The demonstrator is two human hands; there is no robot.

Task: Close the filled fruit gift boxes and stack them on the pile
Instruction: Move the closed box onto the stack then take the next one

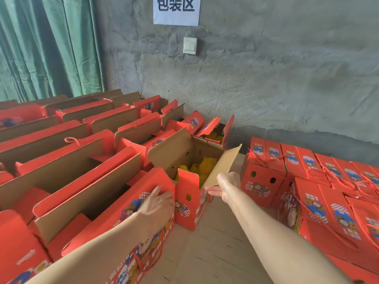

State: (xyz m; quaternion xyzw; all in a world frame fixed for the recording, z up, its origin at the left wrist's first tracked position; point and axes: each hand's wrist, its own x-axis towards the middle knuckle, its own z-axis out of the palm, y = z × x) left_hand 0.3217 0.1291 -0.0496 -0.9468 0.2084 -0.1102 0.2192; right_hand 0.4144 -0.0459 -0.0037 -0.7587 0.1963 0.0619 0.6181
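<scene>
An open red fruit gift box (187, 203) stands at the middle, its brown flaps up and yellow net-wrapped fruit (202, 168) inside. My left hand (159, 201) lies flat with straight fingers against the red side panel at the box's left corner. My right hand (222, 186) holds the lower edge of the right brown flap (224, 165), fingers on its outer side. The pile of closed red boxes (307, 181) with rope handles lies to the right.
Rows of open red boxes (86, 158) fill the left side back to a green curtain (47, 48). Another open box with fruit (215, 134) stands against the grey wall. A wooden surface (215, 249) shows between the rows and the pile.
</scene>
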